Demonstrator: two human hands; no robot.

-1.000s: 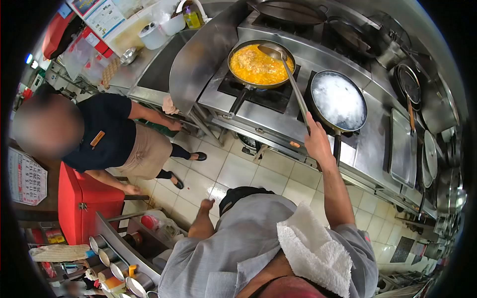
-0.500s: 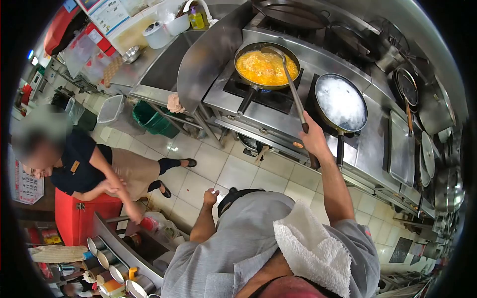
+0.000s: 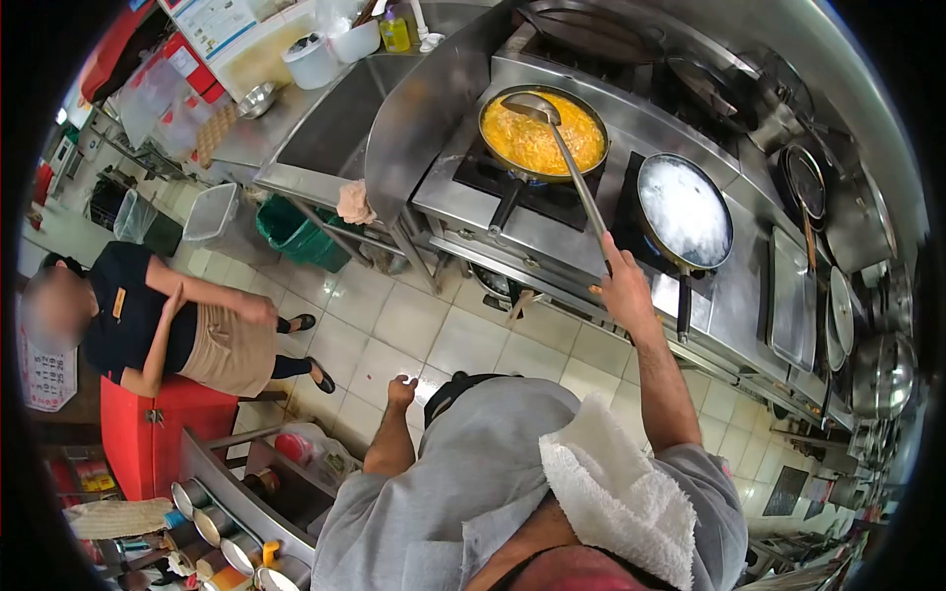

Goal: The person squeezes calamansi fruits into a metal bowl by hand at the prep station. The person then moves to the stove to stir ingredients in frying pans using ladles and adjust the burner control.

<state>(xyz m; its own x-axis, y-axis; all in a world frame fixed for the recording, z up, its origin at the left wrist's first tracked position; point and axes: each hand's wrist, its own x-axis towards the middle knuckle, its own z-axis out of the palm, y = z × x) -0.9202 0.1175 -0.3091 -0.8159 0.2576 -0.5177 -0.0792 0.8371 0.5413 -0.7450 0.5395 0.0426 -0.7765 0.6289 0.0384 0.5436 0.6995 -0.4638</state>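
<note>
My right hand (image 3: 628, 286) is closed round the handle of a long metal ladle (image 3: 576, 175). The ladle's bowl rests in the yellow-orange food (image 3: 522, 133) in the left pan (image 3: 505, 209), over a lit burner. To the right, a second pan (image 3: 684, 295) holds white, foamy contents (image 3: 680, 205); its handle points toward me, just right of my right hand. My left hand (image 3: 401, 391) hangs low beside my body over the tiled floor, away from the stove. Its fingers look curled, but too small to tell whether they hold anything.
A co-worker (image 3: 187, 320) stands at the left by a red box (image 3: 148, 438). Behind are a sink (image 3: 340, 118), a green bin (image 3: 301, 234) and a grey bin (image 3: 222, 222). A metal tray (image 3: 791, 295) lies right of the pans. Metal containers (image 3: 241, 552) line the lower left.
The ladle's bowl has moved to the upper left part of the pan, and my right hand has shifted with it. The co-worker has stepped back and folded their arms closer. The view has shifted slightly.
</note>
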